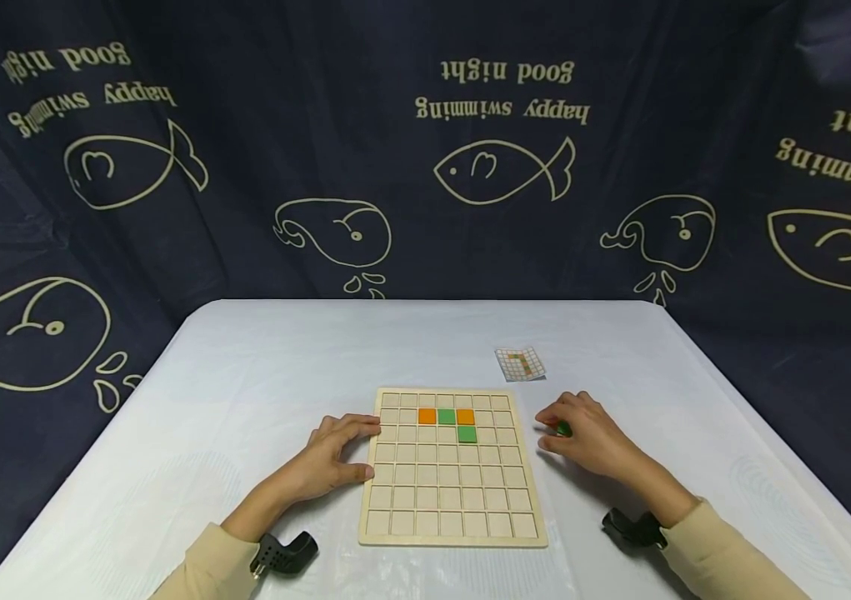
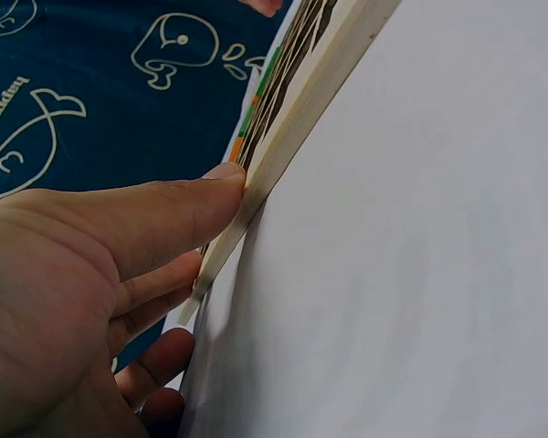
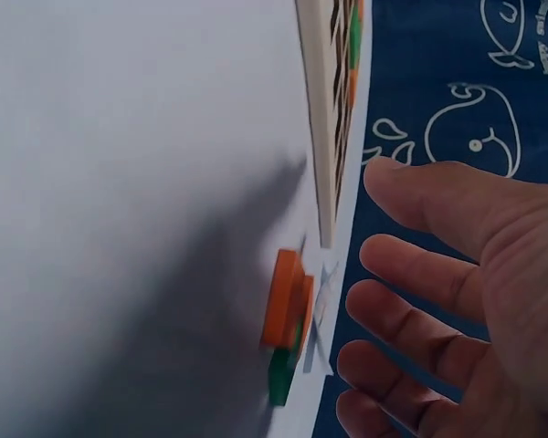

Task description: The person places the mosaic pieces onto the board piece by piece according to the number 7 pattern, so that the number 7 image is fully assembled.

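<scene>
Fabric-screened recording space, dark fish-print backdrop (image 1: 410, 167), white-covered table (image 1: 305, 350), wrist-worn cameras (image 1: 288, 553)

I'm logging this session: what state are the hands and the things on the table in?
Board: flat, partly filled.
Placed tiles: two orange, two green, set in the board's squares.
Loose tiles: orange and green, off the board; whether stacked is unclear.
Card: lying printed side up.
Left hand: touching the board's edge.
Right hand: off the board, fingers relaxed.

Right hand (image 3: 484, 274) near orange tiles (image 3: 280, 301), green tile (image 3: 279, 376).
</scene>
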Demonstrator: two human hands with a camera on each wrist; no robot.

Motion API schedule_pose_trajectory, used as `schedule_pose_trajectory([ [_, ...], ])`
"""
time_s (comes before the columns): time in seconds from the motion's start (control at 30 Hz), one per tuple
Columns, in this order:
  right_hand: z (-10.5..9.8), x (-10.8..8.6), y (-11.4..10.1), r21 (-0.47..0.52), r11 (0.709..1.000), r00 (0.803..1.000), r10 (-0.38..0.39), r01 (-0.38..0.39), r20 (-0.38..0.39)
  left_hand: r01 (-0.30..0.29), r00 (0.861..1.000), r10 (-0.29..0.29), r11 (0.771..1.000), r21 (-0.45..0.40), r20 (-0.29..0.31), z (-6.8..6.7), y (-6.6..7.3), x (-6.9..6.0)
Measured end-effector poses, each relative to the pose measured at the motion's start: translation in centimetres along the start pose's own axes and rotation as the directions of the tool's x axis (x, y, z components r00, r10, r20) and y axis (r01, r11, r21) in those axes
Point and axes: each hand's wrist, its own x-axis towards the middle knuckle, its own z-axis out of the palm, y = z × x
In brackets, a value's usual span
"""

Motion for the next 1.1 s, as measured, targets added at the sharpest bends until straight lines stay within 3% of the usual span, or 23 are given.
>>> schedule_pose_trajectory([
  [0.57,0.1,-1.5,1.4,-0.041,0.999,1.0,-0.012,0.013,0.011,0.003,1.0,-0.003,1.0,0.007,0.001,0.0,0.1,0.0],
  [1.1,-0.1,-2.2,2.2,-0.054,0.997,0.998,0.054,-0.053,0.022,-0.005,1.0,0.005,1.0,0.007,-0.006,0.0,0.0,0.0],
])
